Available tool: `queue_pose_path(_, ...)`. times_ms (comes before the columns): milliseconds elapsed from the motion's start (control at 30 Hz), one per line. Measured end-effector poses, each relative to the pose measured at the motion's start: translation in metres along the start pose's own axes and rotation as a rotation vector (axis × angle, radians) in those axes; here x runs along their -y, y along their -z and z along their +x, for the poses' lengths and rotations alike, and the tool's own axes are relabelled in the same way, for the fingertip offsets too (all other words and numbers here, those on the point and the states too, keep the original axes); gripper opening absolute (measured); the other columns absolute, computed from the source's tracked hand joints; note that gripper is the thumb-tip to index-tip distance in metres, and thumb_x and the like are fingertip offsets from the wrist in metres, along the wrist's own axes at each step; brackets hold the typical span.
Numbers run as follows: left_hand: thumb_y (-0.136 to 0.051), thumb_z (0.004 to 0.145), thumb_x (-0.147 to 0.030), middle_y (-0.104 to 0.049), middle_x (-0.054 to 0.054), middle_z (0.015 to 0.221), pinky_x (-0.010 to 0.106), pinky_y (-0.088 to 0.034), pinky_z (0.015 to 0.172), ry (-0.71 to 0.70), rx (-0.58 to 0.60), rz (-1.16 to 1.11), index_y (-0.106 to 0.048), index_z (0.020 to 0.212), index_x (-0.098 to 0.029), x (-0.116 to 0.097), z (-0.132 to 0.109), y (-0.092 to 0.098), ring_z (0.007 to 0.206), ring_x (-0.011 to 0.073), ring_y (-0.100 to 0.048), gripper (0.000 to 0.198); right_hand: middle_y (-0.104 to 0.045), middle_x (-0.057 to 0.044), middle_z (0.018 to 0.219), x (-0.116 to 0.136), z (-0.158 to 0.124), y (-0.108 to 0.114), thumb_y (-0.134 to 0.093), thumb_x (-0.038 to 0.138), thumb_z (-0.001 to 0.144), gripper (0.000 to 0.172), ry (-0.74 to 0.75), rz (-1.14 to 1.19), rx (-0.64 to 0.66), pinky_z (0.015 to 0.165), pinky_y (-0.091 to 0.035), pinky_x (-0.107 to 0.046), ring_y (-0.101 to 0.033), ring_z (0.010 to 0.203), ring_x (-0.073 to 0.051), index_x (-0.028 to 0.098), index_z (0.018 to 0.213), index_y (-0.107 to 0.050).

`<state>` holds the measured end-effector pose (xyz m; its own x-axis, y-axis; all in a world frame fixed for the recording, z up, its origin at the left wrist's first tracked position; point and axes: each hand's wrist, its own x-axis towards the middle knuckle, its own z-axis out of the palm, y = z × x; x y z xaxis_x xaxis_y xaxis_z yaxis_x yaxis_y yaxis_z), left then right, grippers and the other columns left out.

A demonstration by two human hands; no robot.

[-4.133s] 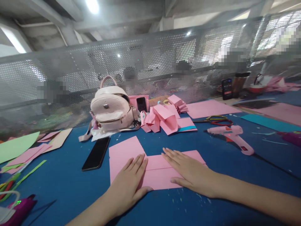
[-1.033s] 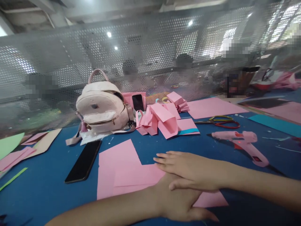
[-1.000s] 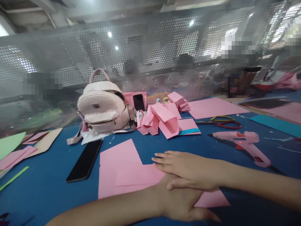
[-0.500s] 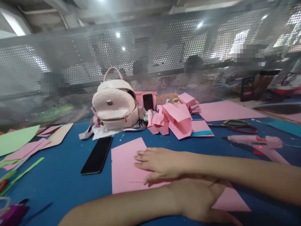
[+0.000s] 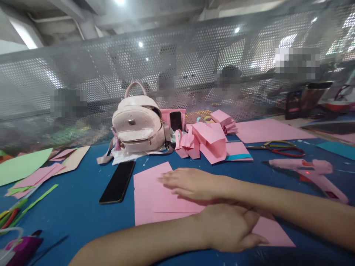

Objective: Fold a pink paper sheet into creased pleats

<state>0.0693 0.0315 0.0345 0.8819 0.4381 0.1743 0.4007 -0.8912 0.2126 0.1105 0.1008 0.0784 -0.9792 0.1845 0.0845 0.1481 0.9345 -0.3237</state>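
A folded sheet of pink paper (image 5: 146, 195) lies on the blue table, with a straight edge of its upper layer showing across it. My right hand (image 5: 191, 183) rests flat on its upper part, fingers stretched to the left and slightly blurred. Crossing under the right forearm, my left hand (image 5: 229, 227) presses palm down on the paper's right part. Its thumb is stretched out apart from the fingers, which are partly hidden by the right forearm. Both hands touch the paper and grip nothing.
Left of the paper lies a black phone (image 5: 118, 183). A pale backpack (image 5: 137, 125) and folded pink paper pieces (image 5: 210, 138) stand behind. To the right are scissors (image 5: 285, 148) and a pink glue gun (image 5: 307, 168). Coloured paper scraps (image 5: 41, 175) lie at left, before a perforated metal screen (image 5: 188, 48).
My right hand has slid slightly away from me over the paper, and its thumb has drawn in towards the fingers. My left hand's thumb has shifted up and left. The view has moved slightly.
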Motion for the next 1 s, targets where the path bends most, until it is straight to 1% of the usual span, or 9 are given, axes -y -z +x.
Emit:
queue_pose_path(133, -0.041, 0.101, -0.023, -0.069, 0.018, 0.117, 0.042, -0.054, 0.094, 0.011, -0.018, 0.187, -0.06, 0.122, -0.004, 0.007, -0.024, 0.011, 0.108, 0.03, -0.068, 0.034, -0.055, -0.006, 0.146, -0.001, -0.049, 0.017, -0.043, 0.027, 0.102, 0.044, -0.191, -0.032, -0.181, 0.11, -0.042, -0.041, -0.052, 0.132, -0.024, 0.019, 0.145, -0.051)
queue_pose_path(233, -0.042, 0.1, -0.017, -0.061, 0.025, 0.131, 0.049, -0.049, 0.103, 0.112, -0.044, 0.269, -0.051, 0.134, 0.0, 0.014, -0.055, 0.018, 0.125, 0.0345, -0.059, 0.039, -0.064, -0.007, 0.137, 0.002, -0.091, 0.019, -0.044, 0.025, 0.101, 0.04, -0.285, -0.096, -0.202, 0.105, -0.046, -0.041, -0.058, 0.125, -0.024, 0.018, 0.137, -0.059)
queue_pose_path(333, -0.044, 0.097, -0.009, -0.058, 0.027, 0.136, 0.046, -0.054, 0.097, 0.176, 0.001, 0.314, -0.053, 0.132, 0.0, 0.019, -0.078, 0.022, 0.125, 0.0354, -0.059, 0.037, -0.064, -0.011, 0.136, 0.01, -0.117, 0.008, -0.049, 0.032, 0.1, 0.041, -0.291, -0.152, -0.13, 0.102, -0.049, -0.043, -0.061, 0.123, -0.027, 0.015, 0.136, -0.059)
queue_pose_path(433, -0.047, 0.094, -0.001, -0.066, 0.023, 0.126, 0.04, -0.058, 0.088, 0.267, 0.055, 0.324, -0.058, 0.124, -0.004, 0.021, -0.084, 0.028, 0.113, 0.0315, -0.068, 0.032, -0.065, -0.015, 0.134, 0.017, -0.119, -0.01, -0.061, 0.04, 0.094, 0.047, -0.269, -0.238, -0.108, 0.098, -0.052, -0.046, -0.062, 0.12, -0.032, 0.012, 0.132, -0.062)
queue_pose_path(533, -0.05, 0.089, 0.003, -0.076, 0.013, 0.1, 0.032, -0.059, 0.069, 0.39, 0.083, 0.312, -0.064, 0.11, -0.011, 0.021, -0.076, 0.036, 0.085, 0.0259, -0.075, 0.029, -0.073, -0.013, 0.118, 0.017, -0.106, -0.021, -0.055, 0.022, 0.096, 0.026, -0.285, -0.267, -0.172, 0.092, -0.052, -0.041, -0.068, 0.107, -0.027, 0.016, 0.117, -0.07)
queue_pose_path(600, -0.051, 0.088, 0.003, -0.075, 0.007, 0.084, 0.029, -0.056, 0.061, 0.467, 0.089, 0.292, -0.066, 0.103, -0.015, 0.02, -0.072, 0.042, 0.071, 0.0242, -0.074, 0.028, -0.076, -0.01, 0.103, 0.014, -0.099, -0.02, -0.052, 0.017, 0.096, 0.023, -0.319, -0.217, -0.178, 0.084, -0.051, -0.035, -0.07, 0.096, -0.024, 0.019, 0.104, -0.074)
queue_pose_path(800, -0.051, 0.092, -0.007, -0.076, 0.007, 0.082, 0.028, -0.052, 0.07, 0.617, 0.042, 0.132, -0.073, 0.092, -0.02, 0.026, -0.093, 0.069, 0.079, 0.0243, -0.074, 0.025, -0.073, -0.006, 0.082, 0.004, -0.117, 0.013, -0.045, 0.024, 0.098, 0.03, -0.403, -0.12, -0.127, 0.066, -0.042, -0.028, -0.065, 0.076, -0.02, 0.019, 0.087, -0.072)
queue_pose_path(900, -0.048, 0.096, -0.016, -0.078, 0.005, 0.095, 0.025, -0.05, 0.076, 0.663, -0.002, -0.011, -0.075, 0.094, -0.022, 0.031, -0.113, 0.084, 0.09, 0.0221, -0.073, 0.028, -0.063, -0.001, 0.067, 0.0, -0.135, 0.033, -0.046, 0.027, 0.095, 0.032, -0.434, -0.027, -0.056, 0.059, -0.037, -0.025, -0.056, 0.063, -0.015, 0.018, 0.07, -0.064)
queue_pose_path(1000, -0.05, 0.094, -0.021, -0.078, 0.002, 0.091, 0.022, -0.049, 0.072, 0.691, -0.016, -0.168, -0.076, 0.089, -0.021, 0.036, -0.127, 0.091, 0.084, 0.0187, -0.072, 0.026, -0.051, 0.003, 0.06, -0.004, -0.149, 0.046, -0.049, 0.029, 0.091, 0.031, -0.461, 0.066, 0.007, 0.053, -0.033, -0.022, -0.047, 0.057, -0.012, 0.018, 0.061, -0.053)
